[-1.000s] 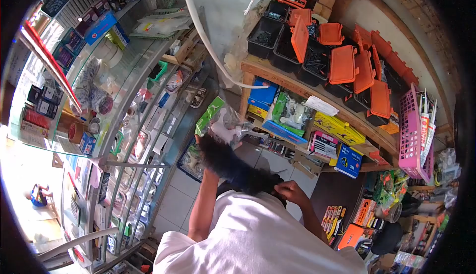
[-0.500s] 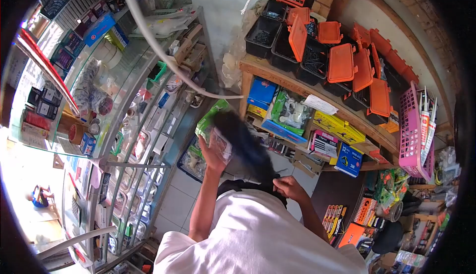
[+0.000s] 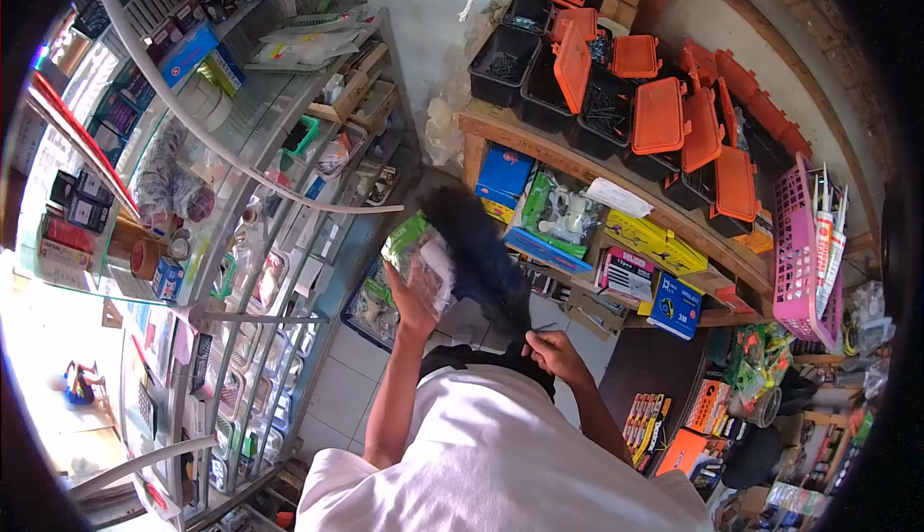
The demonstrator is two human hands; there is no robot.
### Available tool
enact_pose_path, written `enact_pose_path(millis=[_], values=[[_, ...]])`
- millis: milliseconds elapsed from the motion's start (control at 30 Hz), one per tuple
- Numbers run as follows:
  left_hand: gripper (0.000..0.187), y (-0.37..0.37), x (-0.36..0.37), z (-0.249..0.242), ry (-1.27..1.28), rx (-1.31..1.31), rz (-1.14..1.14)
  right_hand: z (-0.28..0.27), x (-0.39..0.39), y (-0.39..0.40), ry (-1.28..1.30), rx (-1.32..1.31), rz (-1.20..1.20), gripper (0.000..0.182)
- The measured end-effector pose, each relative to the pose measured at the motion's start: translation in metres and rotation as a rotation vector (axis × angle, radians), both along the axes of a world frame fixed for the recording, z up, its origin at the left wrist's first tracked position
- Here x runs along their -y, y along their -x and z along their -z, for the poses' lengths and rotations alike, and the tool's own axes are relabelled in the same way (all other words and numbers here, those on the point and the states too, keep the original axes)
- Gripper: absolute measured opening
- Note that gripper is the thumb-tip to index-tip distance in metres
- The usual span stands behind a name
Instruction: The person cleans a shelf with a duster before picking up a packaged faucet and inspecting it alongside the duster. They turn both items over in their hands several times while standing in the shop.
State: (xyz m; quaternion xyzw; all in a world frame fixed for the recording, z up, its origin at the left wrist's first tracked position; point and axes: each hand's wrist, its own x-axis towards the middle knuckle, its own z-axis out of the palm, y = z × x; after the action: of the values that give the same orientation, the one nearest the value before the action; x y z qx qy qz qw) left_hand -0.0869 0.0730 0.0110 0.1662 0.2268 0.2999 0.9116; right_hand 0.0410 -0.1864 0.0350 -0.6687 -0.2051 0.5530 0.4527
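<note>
My left hand (image 3: 414, 303) holds up a clear plastic packet (image 3: 428, 267) with a green top and something pale inside. The exact contents cannot be made out. In my right hand (image 3: 556, 355), close to my waist, is the thin handle of a dark feather duster (image 3: 478, 258). Its fluffy head lies against or just in front of the packet's right side and covers part of it. The fingers of my right hand are wrapped round the handle.
On the left stands a glass display case (image 3: 260, 118) full of small goods. A wooden shelf (image 3: 577, 152) on the right bears black bins with orange lids (image 3: 659, 118). A pink basket (image 3: 797, 253) holds tubes. A pale hose (image 3: 212, 157) crosses the upper left.
The duster's head has swung upward, away from my body, along the packet, uncovering more of it. My right hand has shifted slightly left. The view has moved a little, shifting the hose leftward.
</note>
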Motion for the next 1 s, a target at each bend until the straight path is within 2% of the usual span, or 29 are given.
enact_pose_path(millis=[67, 167, 233, 267, 300, 367, 400, 467, 500, 567, 600, 667, 700, 833, 900, 967, 1000], values=[[0.088, 0.001, -0.001, 0.001, -0.015, 0.053, 0.012, 0.001, 0.001, -0.001, 0.010, -0.058, 0.000, 0.043], [0.088, 0.001, -0.003, 0.009, -0.010, 0.101, 0.036, 0.006, 0.004, -0.002, -0.036, 0.088, -0.046, 0.043], [0.089, 0.002, -0.003, 0.016, 0.029, 0.087, 0.039, 0.006, 0.003, -0.004, 0.003, 0.002, 0.103, 0.043], [0.089, 0.001, -0.003, 0.011, 0.020, 0.125, 0.067, 0.005, 0.003, -0.003, 0.003, 0.002, 0.103, 0.043], [0.089, 0.003, -0.007, 0.027, 0.018, 0.126, 0.066, 0.002, 0.004, -0.004, 0.027, -0.037, 0.064, 0.043], [0.087, 0.000, -0.015, 0.017, 0.118, 0.850, 0.310, 0.002, 0.005, -0.002, 0.049, -0.076, 0.028, 0.043], [0.082, 0.003, -0.002, 0.013, 0.088, 0.084, 0.006, 0.006, 0.006, 0.000, -0.005, 0.003, -0.008, 0.043], [0.082, 0.003, -0.001, 0.020, 0.011, 0.079, -0.047, 0.010, 0.005, 0.006, -0.083, 0.115, 0.000, 0.043], [0.083, 0.004, -0.004, 0.025, 0.114, 0.066, -0.007, 0.011, 0.004, 0.011, -0.081, 0.115, 0.000, 0.043], [0.085, 0.006, -0.003, 0.018, 0.055, -0.017, -0.042, 0.008, 0.001, 0.018, 0.040, -0.030, 0.119, 0.043], [0.086, 0.006, -0.003, 0.017, 0.069, 0.038, -0.012, 0.009, 0.001, 0.018, 0.038, -0.029, 0.115, 0.043], [0.086, 0.008, -0.004, 0.017, 0.069, 0.026, -0.015, 0.013, 0.003, 0.019, -0.025, 0.104, -0.088, 0.042], [0.087, 0.007, -0.004, 0.017, 0.071, 0.015, -0.014, 0.014, 0.003, 0.018, -0.027, 0.106, -0.085, 0.042], [0.090, 0.012, 0.000, 0.019, 0.088, -0.036, -0.009, 0.014, -0.001, 0.018, -0.090, 0.189, 0.065, 0.030], [0.091, 0.013, 0.004, 0.021, 0.060, 0.065, 0.081, 0.007, -0.014, 0.016, -0.096, 0.251, 0.149, 0.027], [0.082, 0.014, 0.010, 0.031, 0.207, 0.099, 0.191, -0.011, -0.031, 0.015, -0.218, 0.495, 0.223, 0.030], [0.082, 0.015, 0.014, 0.034, 0.300, 0.242, 0.244, -0.020, -0.036, 0.013, -0.218, 0.496, 0.230, 0.030]])
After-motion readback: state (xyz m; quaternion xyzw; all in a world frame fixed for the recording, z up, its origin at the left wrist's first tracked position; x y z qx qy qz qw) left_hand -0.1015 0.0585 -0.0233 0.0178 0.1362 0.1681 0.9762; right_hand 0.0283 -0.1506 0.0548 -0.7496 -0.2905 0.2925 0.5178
